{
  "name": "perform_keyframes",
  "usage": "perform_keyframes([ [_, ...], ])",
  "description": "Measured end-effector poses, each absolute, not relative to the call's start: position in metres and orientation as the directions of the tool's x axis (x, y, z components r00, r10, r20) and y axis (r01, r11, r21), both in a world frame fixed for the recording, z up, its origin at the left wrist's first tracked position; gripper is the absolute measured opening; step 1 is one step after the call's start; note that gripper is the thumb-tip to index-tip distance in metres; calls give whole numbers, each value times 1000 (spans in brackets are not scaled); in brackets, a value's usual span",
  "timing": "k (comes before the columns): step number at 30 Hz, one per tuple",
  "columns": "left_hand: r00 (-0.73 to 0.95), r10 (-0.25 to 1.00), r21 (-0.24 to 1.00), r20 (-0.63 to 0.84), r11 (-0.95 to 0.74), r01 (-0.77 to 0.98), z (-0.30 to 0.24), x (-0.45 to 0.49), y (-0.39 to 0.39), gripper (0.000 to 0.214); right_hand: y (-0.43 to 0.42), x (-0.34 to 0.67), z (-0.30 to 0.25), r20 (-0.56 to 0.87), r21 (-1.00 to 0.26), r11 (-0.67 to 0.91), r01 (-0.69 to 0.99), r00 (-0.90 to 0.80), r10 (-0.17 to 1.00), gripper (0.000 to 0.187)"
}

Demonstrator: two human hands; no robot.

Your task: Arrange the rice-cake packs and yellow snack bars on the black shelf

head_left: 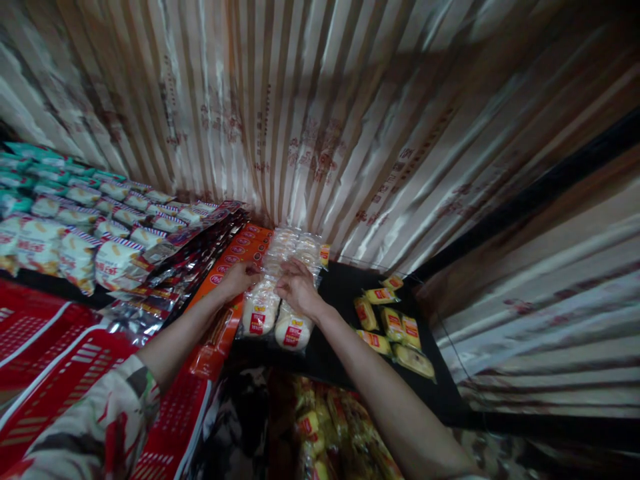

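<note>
Two rows of clear-wrapped pale buns with red labels point(280, 287) lie on a black shelf point(345, 293) against a corrugated metal wall. My left hand point(239, 277) rests on the left side of the rows, fingers curled on a pack. My right hand point(299, 287) lies on top of the right row, fingers bent over the packs. Both forearms reach in from below.
Orange packets point(235, 257) sit just left of the buns. Further left are dark foil packs point(165, 267) and white and red snack bags point(80, 240). Several yellow packets point(390, 327) lie on the shelf's right. Red baskets point(65, 373) stand at lower left.
</note>
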State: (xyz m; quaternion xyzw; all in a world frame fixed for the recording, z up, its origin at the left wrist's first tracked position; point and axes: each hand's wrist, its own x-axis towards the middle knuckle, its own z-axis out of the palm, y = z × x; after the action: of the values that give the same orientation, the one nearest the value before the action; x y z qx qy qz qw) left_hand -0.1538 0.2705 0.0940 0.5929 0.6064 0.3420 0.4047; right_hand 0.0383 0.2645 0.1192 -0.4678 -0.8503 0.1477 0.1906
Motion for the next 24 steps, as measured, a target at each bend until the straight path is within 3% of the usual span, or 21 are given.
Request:
perform_keyframes([
  [8, 7, 995, 909, -102, 90, 408, 107, -159, 259, 29, 264, 40, 116, 246, -428, 566, 704, -512, 823, 10],
  [15, 80, 987, 887, -138, 87, 454, 103, -163, 262, 14, 265, 39, 112, 281, -437, 566, 699, -491, 825, 8],
  [24, 37, 992, 928, -120, 99, 360, 103, -156, 261, 20, 264, 40, 110, 299, -438, 557, 706, -469, 831, 9],
])
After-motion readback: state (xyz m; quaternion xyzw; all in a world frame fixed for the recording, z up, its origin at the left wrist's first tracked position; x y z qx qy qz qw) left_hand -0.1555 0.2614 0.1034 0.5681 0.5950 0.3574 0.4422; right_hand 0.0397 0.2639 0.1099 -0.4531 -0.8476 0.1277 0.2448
